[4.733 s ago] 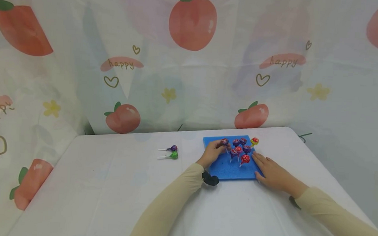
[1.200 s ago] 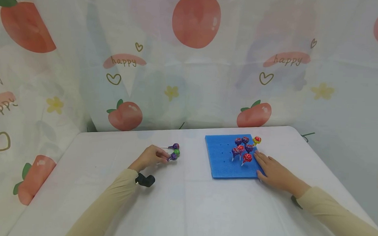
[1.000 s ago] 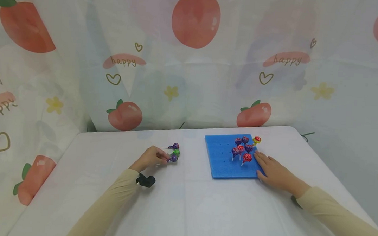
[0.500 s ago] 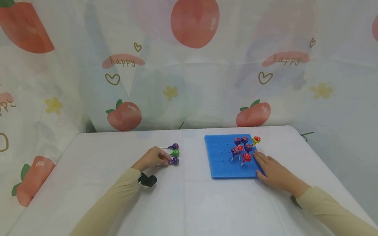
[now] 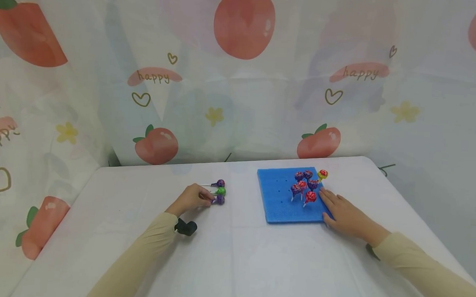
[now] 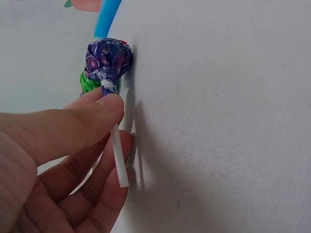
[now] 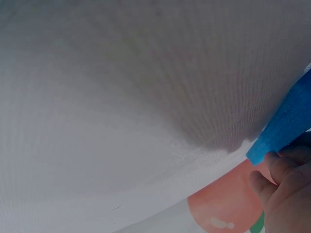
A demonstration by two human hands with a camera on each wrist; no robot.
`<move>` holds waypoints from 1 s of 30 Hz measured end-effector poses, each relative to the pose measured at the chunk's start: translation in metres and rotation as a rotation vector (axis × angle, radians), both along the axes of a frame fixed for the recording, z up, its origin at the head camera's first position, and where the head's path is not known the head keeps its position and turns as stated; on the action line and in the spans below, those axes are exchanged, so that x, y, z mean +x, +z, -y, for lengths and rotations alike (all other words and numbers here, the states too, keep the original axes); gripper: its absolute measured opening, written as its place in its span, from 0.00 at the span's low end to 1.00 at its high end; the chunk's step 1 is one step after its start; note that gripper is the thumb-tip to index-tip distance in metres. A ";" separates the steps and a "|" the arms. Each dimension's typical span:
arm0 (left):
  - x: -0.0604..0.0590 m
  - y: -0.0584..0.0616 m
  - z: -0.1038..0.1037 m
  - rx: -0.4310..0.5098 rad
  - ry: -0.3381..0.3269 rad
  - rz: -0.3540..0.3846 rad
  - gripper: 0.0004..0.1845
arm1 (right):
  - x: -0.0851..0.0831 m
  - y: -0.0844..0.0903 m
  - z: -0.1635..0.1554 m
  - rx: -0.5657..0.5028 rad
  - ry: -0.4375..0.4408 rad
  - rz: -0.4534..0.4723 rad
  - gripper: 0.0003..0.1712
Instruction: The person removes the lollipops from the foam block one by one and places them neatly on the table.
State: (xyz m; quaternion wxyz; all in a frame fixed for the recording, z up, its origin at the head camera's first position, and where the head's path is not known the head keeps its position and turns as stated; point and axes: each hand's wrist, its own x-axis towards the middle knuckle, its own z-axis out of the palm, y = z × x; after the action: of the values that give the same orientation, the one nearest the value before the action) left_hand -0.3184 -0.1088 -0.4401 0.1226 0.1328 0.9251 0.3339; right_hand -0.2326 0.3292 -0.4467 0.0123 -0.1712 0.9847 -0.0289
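Three lollipops (image 5: 221, 191) sit left of the blue board (image 5: 276, 211), and the left hand (image 5: 190, 198) pinches the white stick (image 6: 118, 156) of the nearest, a purple one (image 5: 219, 200) — its head points away from the fingers, toward the board's left edge, its long axis running roughly along the table's far edge. The right hand (image 5: 343, 216), much farther from it, rests with fingers extended against the board's right edge. Seven more lollipops (image 5: 312, 184) stand toward the board's far right corner — on a white-covered table (image 5: 225, 263) before a fruit-printed cloth (image 5: 260, 105).
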 end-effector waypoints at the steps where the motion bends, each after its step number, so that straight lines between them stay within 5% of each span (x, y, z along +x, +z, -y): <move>1: 0.000 0.000 0.000 -0.002 0.001 -0.001 0.09 | 0.000 0.000 0.000 -0.001 -0.005 0.005 0.40; 11: 0.000 0.000 -0.001 -0.009 -0.047 0.009 0.07 | 0.000 0.001 0.002 -0.001 -0.007 -0.004 0.39; 30: 0.005 -0.001 0.003 -0.013 -0.020 -0.016 0.08 | -0.002 -0.002 0.000 0.000 -0.004 -0.010 0.40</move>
State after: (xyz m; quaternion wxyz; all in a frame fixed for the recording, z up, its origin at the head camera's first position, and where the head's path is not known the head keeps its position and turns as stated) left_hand -0.3136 -0.1117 -0.4409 0.1195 0.1440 0.9269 0.3254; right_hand -0.2345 0.3291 -0.4487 0.0072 -0.1695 0.9851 -0.0279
